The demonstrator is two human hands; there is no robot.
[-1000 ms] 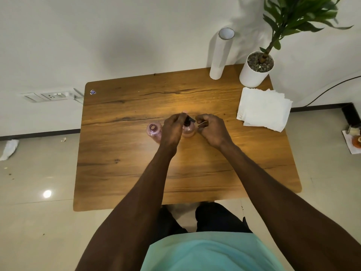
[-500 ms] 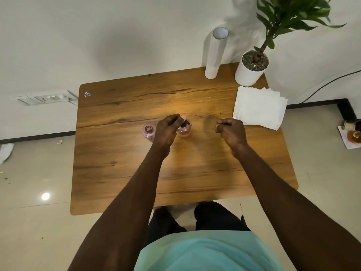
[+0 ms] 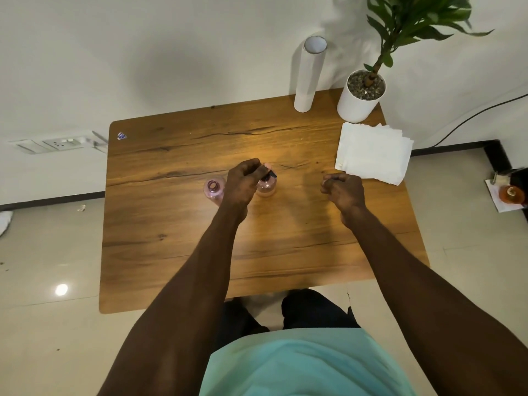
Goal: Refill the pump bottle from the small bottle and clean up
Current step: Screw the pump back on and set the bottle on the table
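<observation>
Fingers of the left hand (image 3: 243,181) are clamped on the black pump head of the pump bottle (image 3: 267,186), which stands near the middle of the desk (image 3: 171,224), a little toward the far edge. The right hand (image 3: 343,190) hovers apart from it, toward the right edge, fingers curled together; whether something small is pinched in them cannot be told. The small bottle (image 3: 213,188) stands uncapped just beside the left hand, on its left side.

The step looks like working the pump head on its neck. It would go best with the free hand steadying the pink body, so that the bottle does not spin or tip into its open neighbour, and with the head kept upright while it turns, so that the threads stay true.

Count: two pink bottles, one stack of napkins (image 3: 371,152) near the right edge, one white roll (image 3: 308,75) and one potted plant (image 3: 360,98) along the far edge, and one small sticker (image 3: 121,136) at the far left corner.
</observation>
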